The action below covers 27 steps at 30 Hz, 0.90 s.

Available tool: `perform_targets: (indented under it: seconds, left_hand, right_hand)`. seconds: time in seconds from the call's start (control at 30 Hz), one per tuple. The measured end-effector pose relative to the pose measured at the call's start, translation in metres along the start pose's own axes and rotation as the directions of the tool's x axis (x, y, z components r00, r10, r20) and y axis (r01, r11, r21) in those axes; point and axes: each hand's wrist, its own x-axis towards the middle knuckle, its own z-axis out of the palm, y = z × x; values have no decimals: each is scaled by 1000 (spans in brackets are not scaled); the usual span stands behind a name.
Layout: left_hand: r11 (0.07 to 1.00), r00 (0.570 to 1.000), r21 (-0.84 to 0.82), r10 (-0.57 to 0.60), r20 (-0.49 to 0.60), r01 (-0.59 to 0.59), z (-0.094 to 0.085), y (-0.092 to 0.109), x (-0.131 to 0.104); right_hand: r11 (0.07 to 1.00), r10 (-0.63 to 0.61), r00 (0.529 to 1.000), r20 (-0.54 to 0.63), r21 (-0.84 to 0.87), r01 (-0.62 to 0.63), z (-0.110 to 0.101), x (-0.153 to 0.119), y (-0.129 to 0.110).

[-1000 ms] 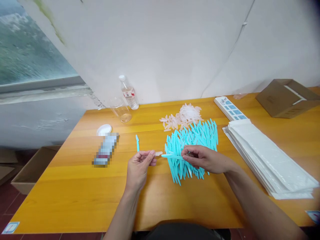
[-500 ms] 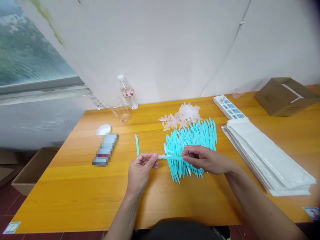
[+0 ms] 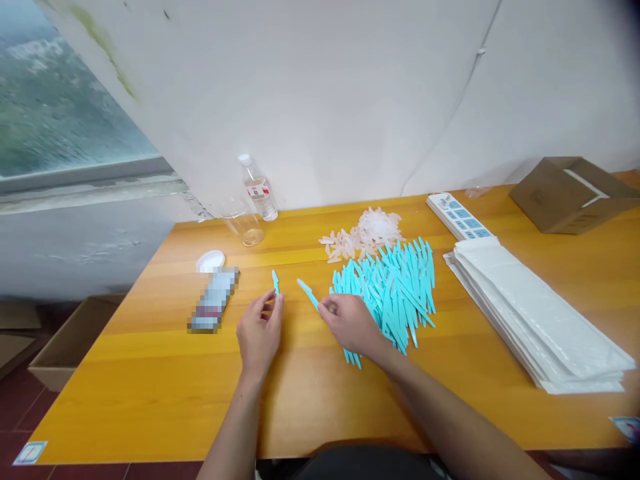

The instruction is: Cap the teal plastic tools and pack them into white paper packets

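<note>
My right hand [image 3: 353,323] pinches one turquoise eyebrow razor [image 3: 308,293] by its handle, its capped blade end pointing up and left. Another turquoise eyebrow razor [image 3: 275,283] lies on the table, its lower end between the thumb and fingertips of my left hand [image 3: 260,333]. Beside and partly under my right hand spreads a heap of turquoise eyebrow razors [image 3: 400,287]. Behind that heap is a pile of small translucent blade caps [image 3: 377,227].
On the left are a phone [image 3: 215,300], a white lid [image 3: 211,261], a clear jar [image 3: 250,233] and a water bottle [image 3: 259,193]. Toward the right lie a power strip [image 3: 460,217], a stack of white plastic bags [image 3: 540,307] and a cardboard box [image 3: 560,197].
My right hand has moved left, away from the heap, carrying a razor. My left hand has let go of the cap end and shifted left to the razor lying on the table.
</note>
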Motion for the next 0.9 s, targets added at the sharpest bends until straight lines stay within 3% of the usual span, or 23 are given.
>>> perform_targets:
  seconds: [0.07, 0.13, 0.2, 0.33, 0.5, 0.6, 0.7, 0.9]
  left_hand:
    - [933, 997, 354, 78, -9, -70, -6, -11, 10]
    - [844, 997, 531, 62, 47, -77, -9, -19, 16]
    - [815, 997, 576, 27, 69, -62, -11, -24, 20]
    - [841, 993, 531, 54, 106, -102, -15, -26, 23]
    - [859, 990, 494, 87, 111, -131, -17, -19, 11]
    - [819, 985, 554, 75, 155, -149, -13, -13, -1]
    - [783, 979, 595, 82, 187, -179, -8, -10, -4]
    - [764, 993, 635, 85, 79, -116, -7, -6, 9]
  right_hand:
    - [998, 42, 999, -21, -54, -43, 19, 24, -14]
    - [992, 73, 997, -20, -101, -74, 34, 45, -23]
    - [986, 92, 996, -11, -137, -92, 46, 60, -28]
    - [983, 70, 997, 29, -173, -64, 60, 75, -36]
    - [982, 51, 997, 50, -187, -41, 60, 80, -46]
    - [983, 19, 999, 32, -181, -12, 48, 64, -50]
    - [987, -33, 999, -7, -159, 32, 34, 27, -52]
    - [974, -226, 972, -60, -10, 225, 27, -58, -30]
